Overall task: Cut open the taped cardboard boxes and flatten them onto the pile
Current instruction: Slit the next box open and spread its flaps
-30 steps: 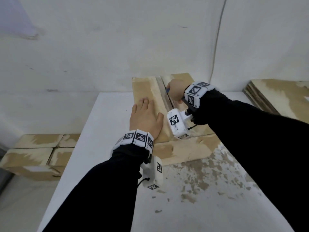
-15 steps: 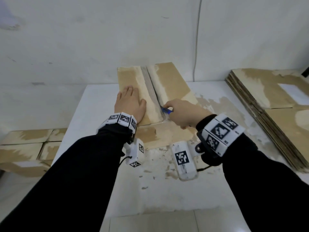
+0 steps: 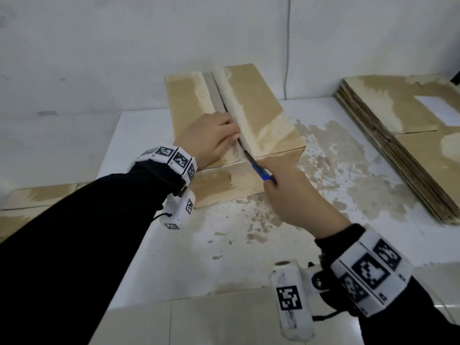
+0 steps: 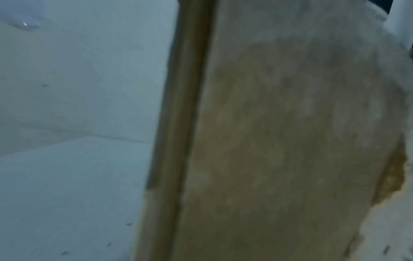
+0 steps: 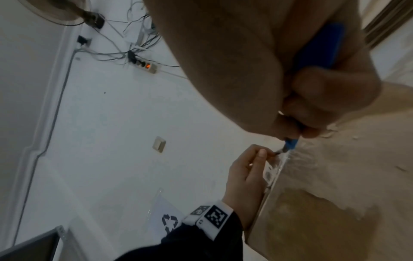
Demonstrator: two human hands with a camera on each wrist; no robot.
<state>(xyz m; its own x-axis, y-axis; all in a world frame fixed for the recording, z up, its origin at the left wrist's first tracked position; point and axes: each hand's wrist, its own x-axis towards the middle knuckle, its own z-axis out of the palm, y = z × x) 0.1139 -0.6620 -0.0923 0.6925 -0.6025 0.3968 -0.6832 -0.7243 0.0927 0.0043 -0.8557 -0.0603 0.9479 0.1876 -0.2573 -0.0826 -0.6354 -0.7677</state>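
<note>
A brown cardboard box (image 3: 254, 113) lies on the white table (image 3: 199, 257), its taped middle seam running away from me. My left hand (image 3: 225, 138) rests on the left flap, its fingertips at the seam where the flaps stand slightly apart. My right hand (image 3: 276, 183) grips a blue utility knife (image 3: 261, 170), and the blade sits at the near end of the seam. The right wrist view shows the knife (image 5: 321, 44) in my fist, its tip beside the left hand (image 5: 248, 173) on the box (image 5: 335, 194). The left wrist view shows only blurred cardboard (image 4: 290, 141).
A pile of flattened cardboard (image 3: 398, 135) lies on the table at the right. More taped boxes (image 3: 37, 195) sit low at the left, beyond the table edge. A wall stands right behind the box. Worn brown patches mark the tabletop. A power strip (image 5: 145, 66) lies on the floor.
My right hand has drawn the knife along the seam from the far end to the near edge. My left hand has shifted right, from flat on the flap to the seam.
</note>
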